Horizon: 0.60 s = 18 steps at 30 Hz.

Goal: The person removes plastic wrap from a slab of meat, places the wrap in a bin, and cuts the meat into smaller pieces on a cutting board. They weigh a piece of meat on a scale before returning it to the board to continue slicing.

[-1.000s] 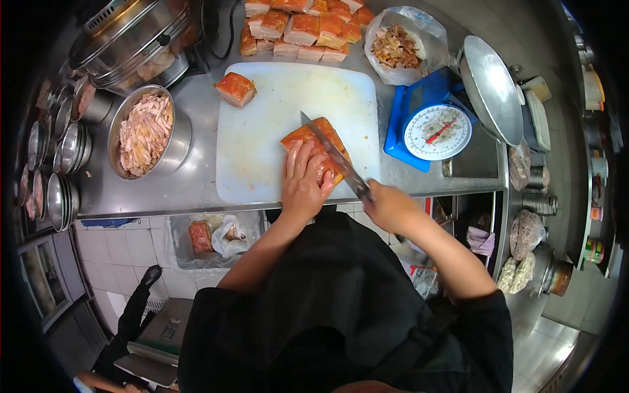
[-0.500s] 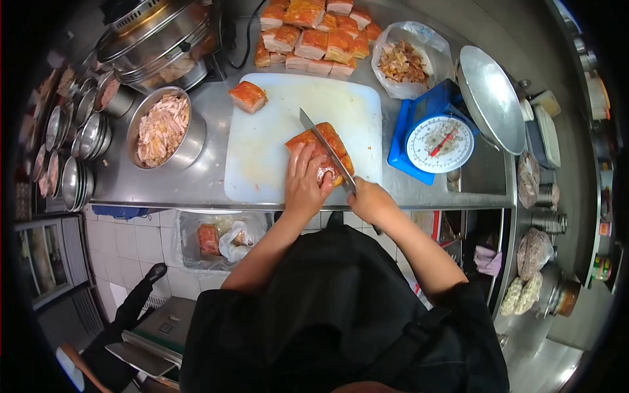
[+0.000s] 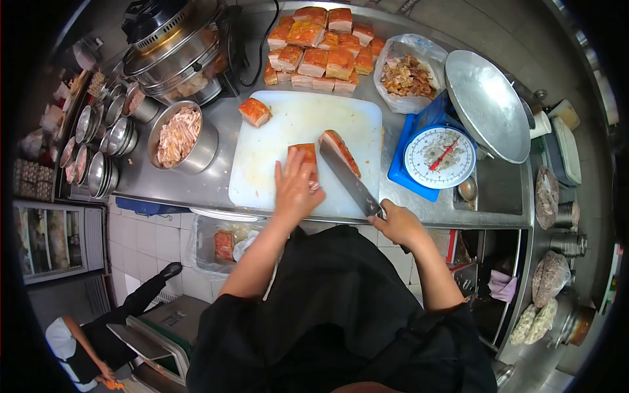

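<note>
A white cutting board [image 3: 262, 157] lies on the steel counter. My left hand [image 3: 295, 190] rests with fingers spread on a piece of roast pork [image 3: 303, 154], partly covering it. In my right hand [image 3: 398, 224] is the handle of a wide knife [image 3: 349, 180], its blade flat along a separate long strip of pork [image 3: 342, 152]. A small pork block [image 3: 254, 112] sits at the board's upper left. Beyond the board are stacked pork blocks [image 3: 314, 62].
A steel bowl of sliced meat [image 3: 207, 147] stands left of the board; a blue scale [image 3: 399, 167] with a metal pan [image 3: 488, 108] stands right. A bag of scraps [image 3: 406, 77] lies behind. Another person [image 3: 85, 347] is at lower left.
The pork under my hands is now in two separate parts, with the strip to the right. The knife has moved right and tilted over, and my left hand has shifted slightly left. The view has shifted.
</note>
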Available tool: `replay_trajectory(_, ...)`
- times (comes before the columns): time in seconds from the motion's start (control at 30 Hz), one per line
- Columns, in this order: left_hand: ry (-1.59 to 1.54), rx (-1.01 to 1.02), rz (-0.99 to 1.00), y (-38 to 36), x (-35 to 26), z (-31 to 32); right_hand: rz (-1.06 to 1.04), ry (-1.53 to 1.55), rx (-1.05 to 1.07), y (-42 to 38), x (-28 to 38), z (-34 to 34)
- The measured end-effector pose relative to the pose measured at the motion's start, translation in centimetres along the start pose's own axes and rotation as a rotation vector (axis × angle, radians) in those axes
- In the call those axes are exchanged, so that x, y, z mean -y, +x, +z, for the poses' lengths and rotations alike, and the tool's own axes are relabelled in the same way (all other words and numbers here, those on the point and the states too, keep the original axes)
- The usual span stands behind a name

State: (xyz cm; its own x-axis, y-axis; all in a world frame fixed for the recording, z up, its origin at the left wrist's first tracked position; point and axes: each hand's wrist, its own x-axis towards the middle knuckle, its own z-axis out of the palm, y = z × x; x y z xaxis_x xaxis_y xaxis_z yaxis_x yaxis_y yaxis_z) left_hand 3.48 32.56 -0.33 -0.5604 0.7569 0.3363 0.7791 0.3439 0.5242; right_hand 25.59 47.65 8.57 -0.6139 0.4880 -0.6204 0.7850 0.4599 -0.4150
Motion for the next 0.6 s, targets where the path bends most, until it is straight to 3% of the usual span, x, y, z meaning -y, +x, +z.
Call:
replay_trajectory(0.13,-0.087,0.214,0.052,0.4,6.6,-5.4,-0.176,-0.007,0.03,-0.7,-3.1,0.5)
replay_trajectory(0.23,-0.176,0.235,-0.017,0.6,8.4,-7.9,-0.135,0.059,0.059,-0.8,-3.9,1.2)
replay_trajectory(0.3,-0.238,0.448,-0.287,1.6,7.2,-9.7,-0.127,0.092,0.055,-1.2,-3.5,1.0)
replay_trajectory(0.33,-0.234,0.45,-0.286,1.4,7.1,-9.5,-0.113,0.121,0.045,-1.3,-3.4,0.9)
replay_trajectory(0.43,-0.167,0.154,0.076,0.8,6.9,-7.2,-0.117,0.123,0.036,-1.3,-3.5,1.2)
replay_trajectory(0.53,0.08,0.253,0.228,0.8,6.9,-6.3,-0.116,0.12,0.022,-1.4,-3.4,1.2)
replay_trajectory(0.6,0.119,0.242,0.191,0.6,6.6,-6.4,-0.11,0.116,0.018,-1.3,-3.3,1.2)
